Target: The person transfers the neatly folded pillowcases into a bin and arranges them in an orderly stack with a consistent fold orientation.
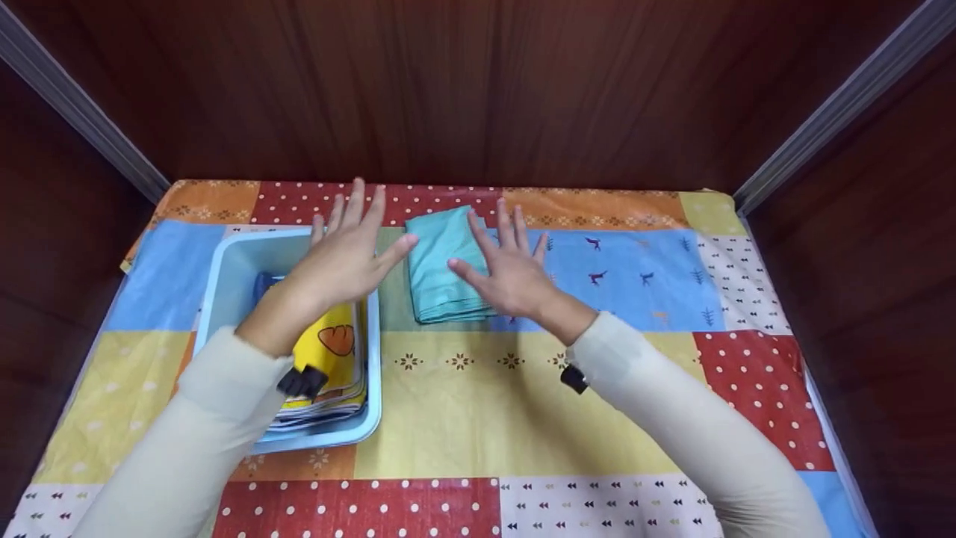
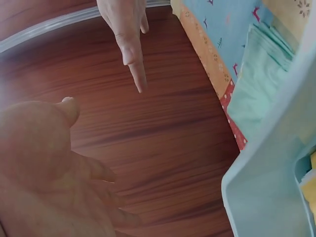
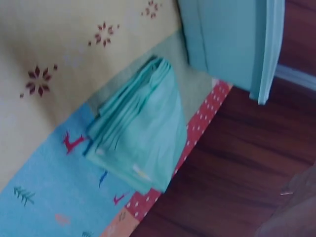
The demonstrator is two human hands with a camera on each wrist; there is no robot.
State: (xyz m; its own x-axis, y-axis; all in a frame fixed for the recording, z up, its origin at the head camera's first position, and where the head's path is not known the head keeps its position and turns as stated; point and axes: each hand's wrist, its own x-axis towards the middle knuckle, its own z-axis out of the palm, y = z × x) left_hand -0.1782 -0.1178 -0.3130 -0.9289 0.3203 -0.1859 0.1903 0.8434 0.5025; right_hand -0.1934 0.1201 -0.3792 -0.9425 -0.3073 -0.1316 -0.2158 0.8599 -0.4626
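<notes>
Both hands hover over the patchwork-covered table with fingers spread and hold nothing. My left hand (image 1: 345,258) is above the right side of a light blue plastic bin (image 1: 373,396), palm down. To the right, my right hand (image 1: 515,278) partly covers a folded teal cloth (image 1: 439,261) in the head view. That cloth lies flat on the table in several layers, with its folded edges showing in the right wrist view (image 3: 143,133). Inside the bin lies a folded yellow cloth (image 1: 340,373) with an orange print, and something dark blue (image 1: 263,284) shows beside it, mostly hidden by the arm.
A patchwork tablecloth (image 1: 448,418) spreads under everything. Dark wood-grain panels (image 1: 463,90) rise at the back and both sides, joined by metal corner strips (image 1: 829,104). The bin stands on the left half of the table. Each wrist wears a small black device (image 1: 573,379).
</notes>
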